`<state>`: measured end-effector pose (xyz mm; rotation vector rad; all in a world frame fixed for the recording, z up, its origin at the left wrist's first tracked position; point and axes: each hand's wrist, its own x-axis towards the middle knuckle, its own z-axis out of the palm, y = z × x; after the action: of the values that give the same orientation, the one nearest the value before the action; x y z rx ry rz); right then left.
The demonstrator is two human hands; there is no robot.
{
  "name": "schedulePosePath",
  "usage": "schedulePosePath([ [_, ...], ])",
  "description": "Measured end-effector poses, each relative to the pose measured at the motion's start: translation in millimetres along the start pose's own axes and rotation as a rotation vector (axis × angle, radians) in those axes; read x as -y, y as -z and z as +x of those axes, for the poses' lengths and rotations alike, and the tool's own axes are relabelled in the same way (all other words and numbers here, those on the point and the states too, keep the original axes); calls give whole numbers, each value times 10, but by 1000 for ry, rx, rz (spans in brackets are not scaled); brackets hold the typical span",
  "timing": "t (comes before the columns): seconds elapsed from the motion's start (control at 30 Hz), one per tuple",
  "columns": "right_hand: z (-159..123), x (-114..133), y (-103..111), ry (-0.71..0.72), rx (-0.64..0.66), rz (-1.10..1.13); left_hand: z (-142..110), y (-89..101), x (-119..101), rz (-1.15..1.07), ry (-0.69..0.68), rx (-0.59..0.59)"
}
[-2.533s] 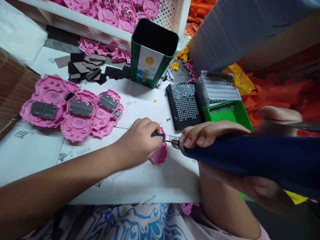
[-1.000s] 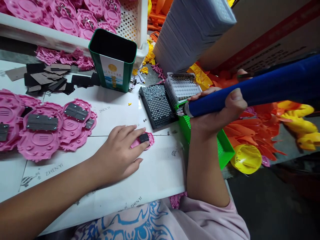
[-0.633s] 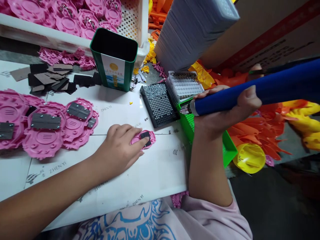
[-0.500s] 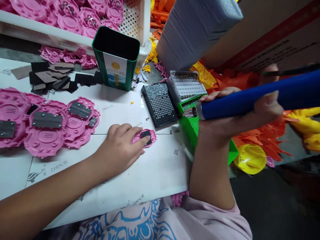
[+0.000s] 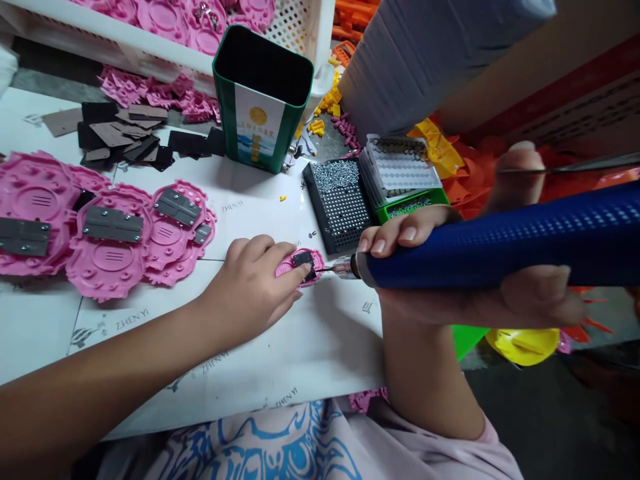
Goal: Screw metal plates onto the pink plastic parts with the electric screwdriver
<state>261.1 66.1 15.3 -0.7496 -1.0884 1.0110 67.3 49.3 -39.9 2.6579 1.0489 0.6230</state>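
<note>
My left hand [image 5: 253, 287] lies on the white table [image 5: 280, 347], fingers pressing down a small pink plastic part [image 5: 287, 267] and the dark cover plate [image 5: 304, 261] set on it. My right hand [image 5: 450, 267] is wrapped round a blue electric screwdriver [image 5: 500, 243]. Its metal tip [image 5: 337, 269] points left and meets the cover plate's right edge.
A black screw tray [image 5: 340, 200], a white tray [image 5: 403, 170] and a green tray [image 5: 410, 203] sit just behind the screwdriver. A green tin [image 5: 263, 100] stands further back. Pink parts with grey plates [image 5: 110, 233] lie left; loose dark plates [image 5: 125, 137] and a white crate [image 5: 165, 47] behind.
My right hand brought the screwdriver down from the green tray and left to the cover plate. My left hand stayed on the pink part. The view shifted slightly.
</note>
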Motion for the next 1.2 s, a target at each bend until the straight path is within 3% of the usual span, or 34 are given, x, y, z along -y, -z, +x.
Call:
schedulePosePath([
  [0.47, 15, -52, 9, -34, -11, -54, -3, 4, 10, -1, 3, 20],
  [0.7, -39, -42, 9, 33, 148, -28, 3, 9, -22, 0, 21, 36],
  [1.0, -103, -93, -29, -10, 204, -125, 45, 24, -9, -50, 2, 85],
  [1.2, 49, -92, 41, 93, 195, -3, 24, 11, 40, -45, -41, 86],
])
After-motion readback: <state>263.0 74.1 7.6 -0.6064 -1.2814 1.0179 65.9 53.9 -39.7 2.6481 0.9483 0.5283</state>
